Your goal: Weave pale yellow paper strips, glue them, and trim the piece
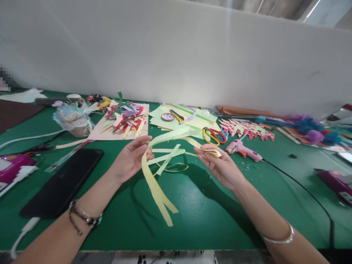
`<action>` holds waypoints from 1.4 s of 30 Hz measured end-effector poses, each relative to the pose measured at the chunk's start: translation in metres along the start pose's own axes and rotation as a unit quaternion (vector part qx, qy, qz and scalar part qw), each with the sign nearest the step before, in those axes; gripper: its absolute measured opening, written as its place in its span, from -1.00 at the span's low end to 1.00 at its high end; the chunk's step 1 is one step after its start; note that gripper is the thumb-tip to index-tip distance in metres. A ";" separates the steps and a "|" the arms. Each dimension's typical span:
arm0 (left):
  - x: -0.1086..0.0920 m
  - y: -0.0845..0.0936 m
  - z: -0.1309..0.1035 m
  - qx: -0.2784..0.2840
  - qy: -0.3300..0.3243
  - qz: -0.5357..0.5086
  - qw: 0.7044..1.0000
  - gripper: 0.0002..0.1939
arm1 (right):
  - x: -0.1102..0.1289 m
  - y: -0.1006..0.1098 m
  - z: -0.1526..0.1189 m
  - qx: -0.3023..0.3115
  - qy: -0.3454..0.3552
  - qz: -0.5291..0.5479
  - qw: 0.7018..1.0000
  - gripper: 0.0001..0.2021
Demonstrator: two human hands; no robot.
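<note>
My left hand (134, 158) pinches pale yellow-green paper strips (158, 187), whose forked ends hang down over the table. My right hand (218, 165) grips the other side of the strips, so they curve in a loose arc between both hands. More thin paper strips (172, 158) cross each other below, between the hands. Just beyond my right hand lie scissors (210, 137) with yellow and red handles. A pink glue gun (243, 149) rests to the right of that hand.
On the green table (192, 227), a black phone (64, 183) charges at left. Behind are a pink sheet (103, 134) heaped with coloured paper strips, pale green sheets (162, 123), a lace-trimmed basket (73, 119) and red-and-white zigzag paper (247, 129). A purple glue gun (335, 183) lies right.
</note>
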State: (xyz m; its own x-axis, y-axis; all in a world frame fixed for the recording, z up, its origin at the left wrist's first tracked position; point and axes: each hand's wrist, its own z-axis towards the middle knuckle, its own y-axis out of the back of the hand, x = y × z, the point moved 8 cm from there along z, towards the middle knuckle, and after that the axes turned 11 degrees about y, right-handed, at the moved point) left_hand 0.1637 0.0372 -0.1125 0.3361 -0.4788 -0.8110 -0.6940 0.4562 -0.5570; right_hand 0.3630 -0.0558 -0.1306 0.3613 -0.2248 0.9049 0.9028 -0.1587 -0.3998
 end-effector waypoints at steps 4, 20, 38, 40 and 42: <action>-0.002 -0.002 -0.001 -0.009 0.006 -0.007 1.000 -0.81 | 0.001 0.007 0.001 -0.003 0.005 -0.035 0.999 -0.84; -0.005 -0.002 -0.004 -0.023 0.006 0.009 1.000 -0.82 | -0.009 -0.004 -0.005 0.019 -0.082 -0.029 0.996 -0.67; -0.017 0.002 -0.004 -0.017 -0.062 0.102 0.993 -0.78 | -0.018 -0.009 -0.010 0.017 -0.121 0.067 0.990 -0.72; -0.017 0.004 -0.004 -0.023 -0.066 0.114 0.991 -0.77 | -0.018 -0.008 -0.010 0.008 -0.131 0.080 0.988 -0.66; -0.016 0.006 -0.004 -0.031 -0.067 0.135 0.988 -0.77 | -0.018 -0.008 -0.011 0.001 -0.140 0.094 0.986 -0.63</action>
State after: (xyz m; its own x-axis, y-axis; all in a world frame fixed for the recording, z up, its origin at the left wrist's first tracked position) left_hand 0.1513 0.0444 -0.1026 0.2119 -0.2406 -0.9472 -0.8065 0.5044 -0.3086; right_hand 0.3469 -0.0607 -0.1455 0.5722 0.0239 0.8198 0.8141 -0.1378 -0.5642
